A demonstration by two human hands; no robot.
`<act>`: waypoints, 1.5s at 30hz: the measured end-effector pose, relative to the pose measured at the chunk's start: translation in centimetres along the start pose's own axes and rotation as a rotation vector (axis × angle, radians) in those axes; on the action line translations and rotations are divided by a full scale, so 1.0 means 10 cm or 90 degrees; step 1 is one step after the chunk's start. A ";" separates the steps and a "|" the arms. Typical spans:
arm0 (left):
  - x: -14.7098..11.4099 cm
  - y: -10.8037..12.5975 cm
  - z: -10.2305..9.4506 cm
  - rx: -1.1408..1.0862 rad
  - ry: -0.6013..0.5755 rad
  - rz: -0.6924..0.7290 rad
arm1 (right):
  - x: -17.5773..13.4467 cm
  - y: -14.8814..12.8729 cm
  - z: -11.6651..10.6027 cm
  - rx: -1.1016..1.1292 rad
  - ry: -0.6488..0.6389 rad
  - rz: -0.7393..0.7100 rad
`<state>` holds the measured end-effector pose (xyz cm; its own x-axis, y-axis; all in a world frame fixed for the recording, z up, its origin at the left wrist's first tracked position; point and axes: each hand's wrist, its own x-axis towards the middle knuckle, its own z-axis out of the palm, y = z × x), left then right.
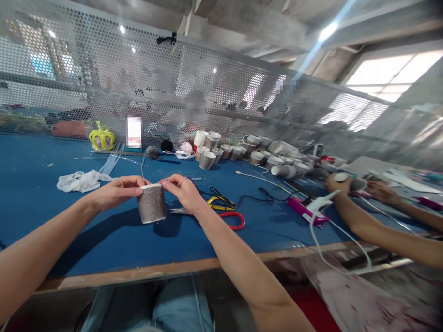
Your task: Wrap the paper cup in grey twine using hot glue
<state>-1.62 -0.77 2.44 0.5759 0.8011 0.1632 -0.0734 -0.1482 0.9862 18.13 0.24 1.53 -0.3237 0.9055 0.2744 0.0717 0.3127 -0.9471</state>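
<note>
Between my two hands is a small cup [151,205] wrapped in grey-brown yarn, with a white rim, tilted slightly above the blue table. The fingers of my left hand [122,191] are closed on the left side of its rim. My right hand [180,189] pinches at the right side of the rim; whether a strand is also between those fingertips I cannot tell. A thin grey strand [143,166] rises behind my left hand towards a small grey yarn ball [152,151]. Scissors with a red handle [238,220] and a yellow-and-black handle [223,203] lie beside my right forearm.
Many similar cups [207,159] are grouped at the back right. White fabric [83,181] and a yellow woven piece [102,137] lie left. A purple glue gun [306,210] with a cable lies right, near a co-worker's hands [338,182]. A perforated metal screen [131,77] stands behind.
</note>
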 end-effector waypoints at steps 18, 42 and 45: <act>0.02 -0.06 -0.15 0.017 -0.038 0.025 | -0.01 0.00 -0.03 0.091 -0.035 0.017; 0.04 0.00 0.11 0.374 0.019 0.044 | -0.08 -0.10 0.12 -0.187 -0.015 -0.078; 0.04 -0.03 0.08 0.337 0.014 0.044 | -0.07 -0.08 0.10 -0.167 -0.011 -0.065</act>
<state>-0.72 -0.83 2.24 0.5665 0.7902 0.2336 0.3137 -0.4690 0.8256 17.32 -0.93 1.92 -0.3578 0.8609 0.3616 0.2790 0.4681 -0.8385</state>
